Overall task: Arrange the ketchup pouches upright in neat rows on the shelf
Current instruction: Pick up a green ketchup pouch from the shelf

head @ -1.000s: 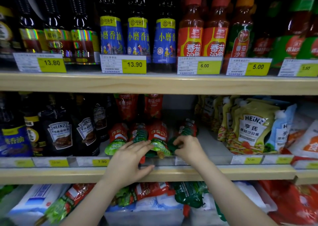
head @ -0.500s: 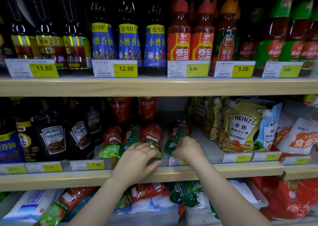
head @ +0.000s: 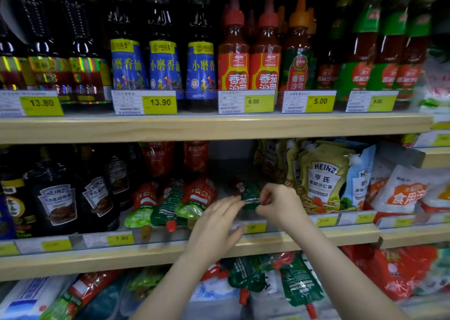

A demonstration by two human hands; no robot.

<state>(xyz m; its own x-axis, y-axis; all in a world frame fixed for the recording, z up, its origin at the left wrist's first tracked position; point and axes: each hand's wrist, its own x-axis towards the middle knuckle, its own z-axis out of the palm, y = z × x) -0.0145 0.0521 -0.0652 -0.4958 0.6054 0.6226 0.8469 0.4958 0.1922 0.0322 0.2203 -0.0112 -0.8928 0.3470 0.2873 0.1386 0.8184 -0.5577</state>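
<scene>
On the middle shelf [head: 304, 237] a red and green ketchup pouch [head: 250, 194] lies alone, its green end toward me. My right hand [head: 280, 205] pinches that green end from the right. My left hand [head: 216, 224] reaches over the shelf's front edge, and its straight fingertips touch the same pouch's left side. Left of them, three more ketchup pouches [head: 170, 202] lie flat side by side with their caps hanging over the shelf front. Two red pouches [head: 196, 156] stand upright at the back of the shelf.
Dark Heinz sauce bottles [head: 58, 202] fill the shelf's left part, and yellow Heinz salad-dressing pouches [head: 321, 176] stand on the right. Tall sauce bottles [head: 233, 61] line the upper shelf. The bottom shelf [head: 258, 276] holds a heap of pouches. Price tags [head: 120, 238] run along the shelf fronts.
My left hand has moved right, off the three lying pouches, to the single pouch. My right hand has raised that pouch's green end slightly.
</scene>
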